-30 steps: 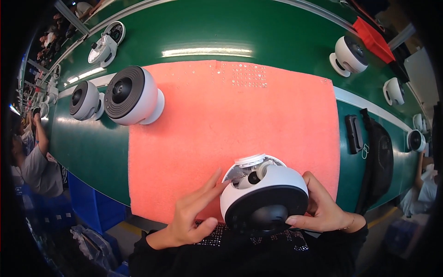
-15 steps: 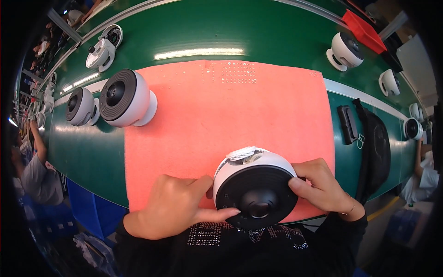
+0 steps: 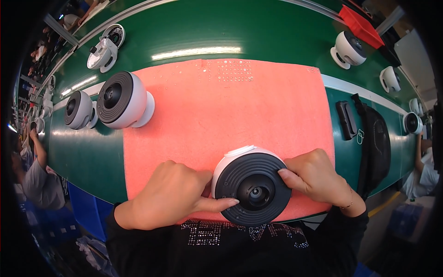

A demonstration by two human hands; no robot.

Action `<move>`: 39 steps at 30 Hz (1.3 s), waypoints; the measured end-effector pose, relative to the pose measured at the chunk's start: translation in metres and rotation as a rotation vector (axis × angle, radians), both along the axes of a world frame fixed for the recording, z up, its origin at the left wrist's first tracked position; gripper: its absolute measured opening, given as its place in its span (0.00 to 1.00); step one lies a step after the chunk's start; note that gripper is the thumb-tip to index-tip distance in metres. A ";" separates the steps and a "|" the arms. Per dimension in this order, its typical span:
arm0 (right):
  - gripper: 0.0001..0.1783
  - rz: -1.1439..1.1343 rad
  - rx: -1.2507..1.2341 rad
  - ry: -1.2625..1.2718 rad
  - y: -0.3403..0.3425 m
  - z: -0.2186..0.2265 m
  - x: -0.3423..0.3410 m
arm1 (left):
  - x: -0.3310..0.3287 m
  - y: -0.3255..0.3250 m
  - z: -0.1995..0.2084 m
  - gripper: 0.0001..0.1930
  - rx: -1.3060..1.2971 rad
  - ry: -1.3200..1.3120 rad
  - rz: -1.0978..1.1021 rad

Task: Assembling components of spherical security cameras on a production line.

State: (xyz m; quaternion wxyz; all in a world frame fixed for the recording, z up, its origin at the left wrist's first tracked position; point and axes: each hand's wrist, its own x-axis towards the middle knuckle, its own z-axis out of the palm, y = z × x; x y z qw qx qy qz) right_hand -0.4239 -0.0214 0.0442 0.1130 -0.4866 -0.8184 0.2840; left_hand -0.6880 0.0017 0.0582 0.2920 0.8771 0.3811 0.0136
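Observation:
A round white device [image 3: 273,204] with a black, ring-ridged face and a lens-like centre is held over the near part of a pink foam mat [image 3: 221,111]. My left hand [image 3: 168,194] grips its left side, the thumb laid on the black face beside the centre and the fingers mostly hidden behind. On the other side my right hand [image 3: 316,177] pinches the rim, thumb on the front edge and fingers tucked at the back. The device's face points up toward me, and a white base part [image 3: 241,151] shows at its far edge.
Two similar devices, one larger-looking [image 3: 121,99] and one beside it [image 3: 79,110], stand at the left. A partly open unit [image 3: 104,53] lies farther back. At the right are another device [image 3: 348,48], a red tray [image 3: 361,27], a black case [image 3: 346,121] and a black bag [image 3: 376,143].
The device has tipped so its black face and centre turn more upward toward me. Both hands have moved with it, keeping their grip, and the right hand has shifted slightly left and farther away.

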 end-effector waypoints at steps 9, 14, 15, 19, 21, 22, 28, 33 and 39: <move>0.17 0.072 0.424 0.062 -0.001 0.017 -0.032 | -0.013 0.004 0.000 0.27 -0.080 -0.042 0.040; 0.19 0.252 0.330 0.208 -0.004 0.022 -0.052 | -0.021 0.007 0.001 0.27 -0.061 -0.020 0.017; 0.18 0.362 0.278 0.226 -0.002 0.025 -0.052 | -0.024 0.007 0.001 0.27 -0.044 -0.017 0.012; 0.21 0.497 0.228 0.204 -0.001 0.021 -0.059 | -0.032 0.008 -0.003 0.28 -0.013 -0.006 -0.001; 0.28 0.468 0.185 0.272 -0.002 0.020 -0.062 | -0.036 0.007 -0.008 0.29 0.099 -0.031 -0.021; 0.31 0.362 0.219 0.265 -0.004 0.017 -0.063 | -0.036 0.009 -0.006 0.29 0.102 -0.035 -0.026; 0.30 -0.117 -0.473 0.595 0.007 -0.026 -0.065 | -0.049 0.020 -0.030 0.30 -0.492 -0.152 0.058; 0.31 -0.187 -0.431 0.664 0.005 -0.005 -0.086 | -0.057 0.008 -0.024 0.45 -0.608 -0.609 0.222; 0.42 -0.132 0.207 0.685 0.046 -0.011 -0.118 | -0.065 0.020 -0.012 0.45 0.119 -0.645 0.124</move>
